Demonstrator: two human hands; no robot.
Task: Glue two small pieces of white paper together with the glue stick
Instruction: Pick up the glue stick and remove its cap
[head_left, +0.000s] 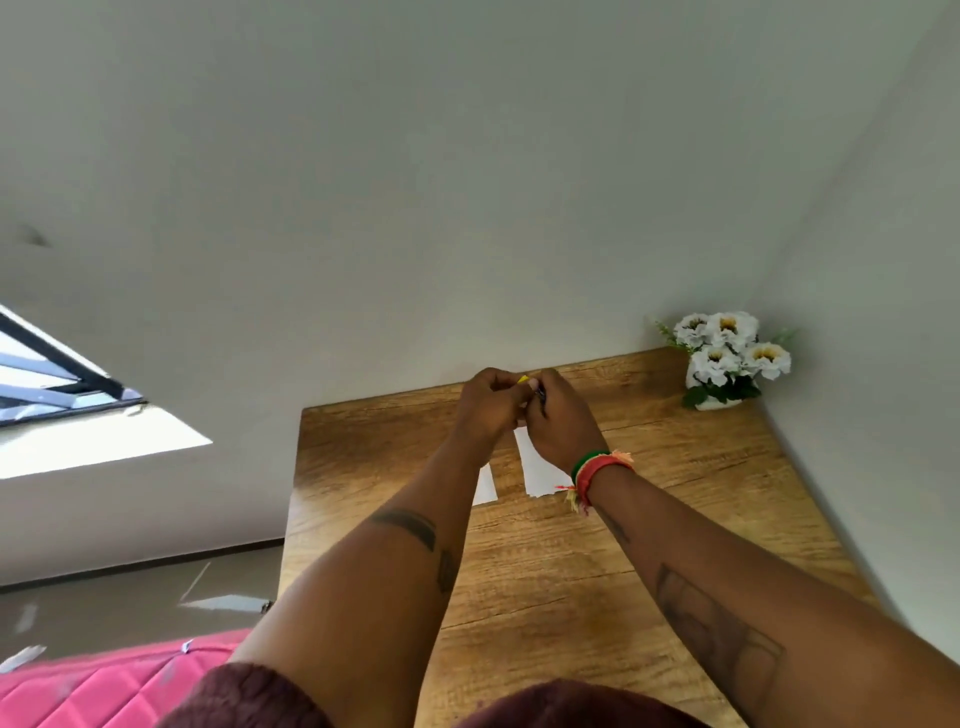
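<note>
Both hands meet over the far part of the wooden table (597, 561). My left hand (488, 405) and my right hand (558, 421) are closed together around a small glue stick (523, 380); only a yellow tip and a dark bit show between the fingers. Two small white paper pieces lie flat on the table beneath the hands: the left paper (485, 486) is partly hidden by my left forearm, the right paper (540, 470) partly by my right wrist. A red and green wristband is on my right wrist.
A small white pot of white flowers (724, 358) stands in the table's far right corner against the walls. White walls close the table at the back and right. To the left lie a tiled floor and a pink quilted surface (104, 686).
</note>
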